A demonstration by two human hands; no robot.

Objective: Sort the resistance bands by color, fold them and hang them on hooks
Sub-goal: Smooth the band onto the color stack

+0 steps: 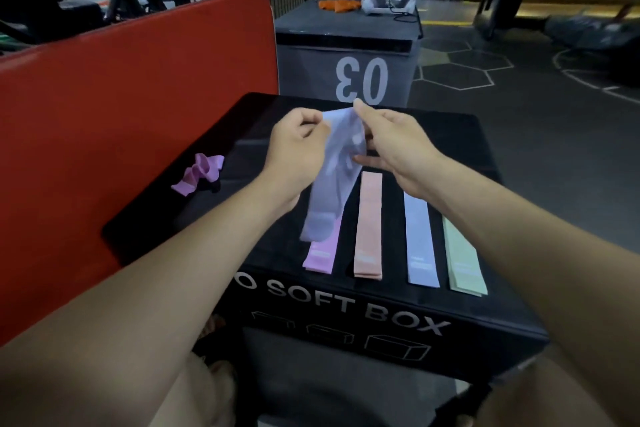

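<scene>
Both my hands hold a lavender-blue resistance band (332, 184) up above the black soft box (214, 135). My left hand (294, 146) pinches its upper left edge, and my right hand (388, 139) pinches its top right. The band hangs down over a flat pink band (320, 253). Beside that lie a flat peach band (369, 222), a second lavender-blue band (420, 243) and a mint green band (462, 256), side by side near the box's front edge. A crumpled pink band (199, 173) sits at the box's left.
A red padded block (121, 97) stands along the left of the box. Behind stands a grey box marked 03 (346, 45) with orange cloth and other items on top. A person sits in the far background; open gym floor lies to the right.
</scene>
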